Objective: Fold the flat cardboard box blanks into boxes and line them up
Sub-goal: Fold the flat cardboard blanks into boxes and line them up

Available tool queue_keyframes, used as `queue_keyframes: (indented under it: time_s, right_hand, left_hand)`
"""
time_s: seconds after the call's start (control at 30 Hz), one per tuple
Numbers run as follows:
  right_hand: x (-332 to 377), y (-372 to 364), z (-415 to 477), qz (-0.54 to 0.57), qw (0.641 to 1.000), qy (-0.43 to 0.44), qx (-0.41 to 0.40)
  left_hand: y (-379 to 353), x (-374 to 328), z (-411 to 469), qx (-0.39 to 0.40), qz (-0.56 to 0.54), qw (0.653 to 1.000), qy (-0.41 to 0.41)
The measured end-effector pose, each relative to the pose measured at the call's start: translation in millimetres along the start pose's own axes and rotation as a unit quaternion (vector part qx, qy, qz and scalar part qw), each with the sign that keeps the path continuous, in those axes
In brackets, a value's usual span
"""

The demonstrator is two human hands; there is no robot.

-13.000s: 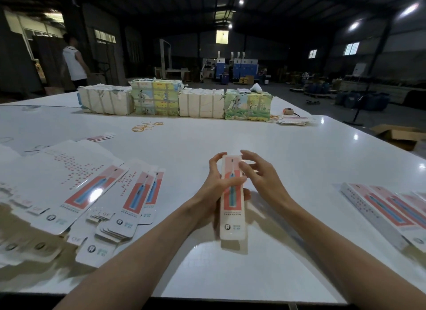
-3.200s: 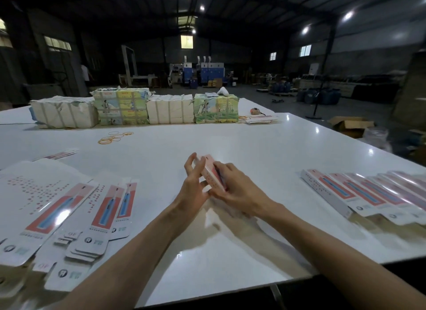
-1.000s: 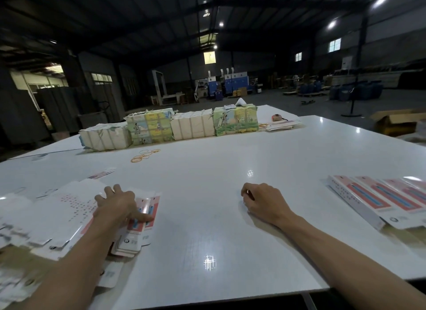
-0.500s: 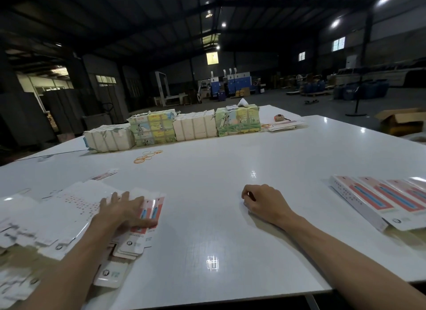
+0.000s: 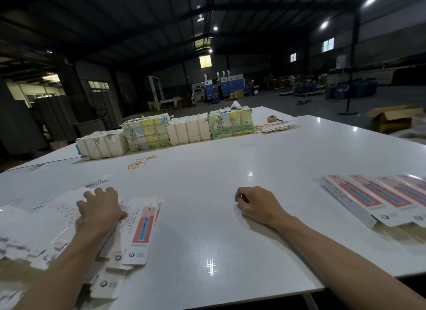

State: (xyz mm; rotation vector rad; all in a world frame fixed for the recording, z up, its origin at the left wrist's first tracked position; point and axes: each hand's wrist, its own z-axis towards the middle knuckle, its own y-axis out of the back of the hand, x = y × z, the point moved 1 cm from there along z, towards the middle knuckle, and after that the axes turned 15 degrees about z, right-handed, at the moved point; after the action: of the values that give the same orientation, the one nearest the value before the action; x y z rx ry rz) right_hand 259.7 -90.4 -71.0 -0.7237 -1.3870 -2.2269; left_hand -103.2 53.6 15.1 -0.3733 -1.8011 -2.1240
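A loose heap of flat white box blanks (image 5: 46,226) with red and blue print lies at the left of the white table (image 5: 207,194). My left hand (image 5: 99,209) lies palm down on that heap, fingers spread, touching the top blank (image 5: 140,231), whose red panel shows beside my wrist. My right hand (image 5: 258,204) rests in a loose fist on the bare table at the middle, holding nothing. A row of folded boxes (image 5: 373,199) lies side by side at the right edge.
Wrapped bundles of stock (image 5: 166,132) stand in a line across the far side of the table. Several rubber bands (image 5: 140,162) lie in front of them. A few flat blanks (image 5: 276,126) sit at the far right. An open carton (image 5: 391,118) stands on the floor beyond.
The folded box held earlier has left my hands and my left hand has gone to the heap of blanks. In the last half second a blank has slid right from under that hand.
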Motion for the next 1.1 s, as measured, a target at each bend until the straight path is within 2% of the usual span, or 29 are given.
queue_keyframes:
  time_s: [0.13,0.3,0.37,0.47,0.6,0.73,0.8,0.87,0.93,1.03,1.07,1.1]
  right_hand:
    - [0,1,0,0.002,1.000,0.000,0.002]
    - [0,0,-1,-0.008,1.000,0.000,0.008]
    - [0,1,-1,-0.009,1.000,0.002,0.010]
    - [0,0,0,-0.012,1.000,0.003,0.015]
    - [-1,-2,0,-0.013,1.000,0.004,0.013]
    - [-2,-3,1,-0.012,1.000,0.003,0.017]
    - [-2,-3,2,-0.017,1.000,0.001,0.019]
    - [-2,-4,2,-0.014,1.000,-0.003,0.018]
    - [-1,-3,2,-0.001,1.000,-0.008,0.012]
    - [0,0,2,0.030,0.999,-0.014,-0.006]
    - [1,0,2,0.044,0.999,-0.013,-0.014]
    - [1,1,3,0.058,0.998,-0.009,-0.028]
  left_hand:
    - [1,-5,-5,-0.021,-0.019,1.000,0.000]
    - [2,-10,-8,-0.062,0.031,0.998,0.014]
    - [3,-11,-7,-0.070,0.020,0.997,0.020]
    - [7,-11,-3,-0.078,-0.031,0.996,0.018]
    - [26,-13,0,-0.140,-0.074,0.987,0.002]
    - [63,-25,-6,-0.168,-0.264,0.949,-0.040]
    - [76,-41,-10,-0.097,-0.426,0.889,-0.140]
    - [80,-70,-18,0.036,-0.568,0.783,-0.253]
    - [73,-106,-30,0.143,-0.648,0.679,-0.316]
    - [47,-161,-45,0.264,-0.746,0.522,-0.317]
    - [39,-174,-50,0.291,-0.768,0.484,-0.301]
    - [31,-185,-53,0.304,-0.784,0.462,-0.281]
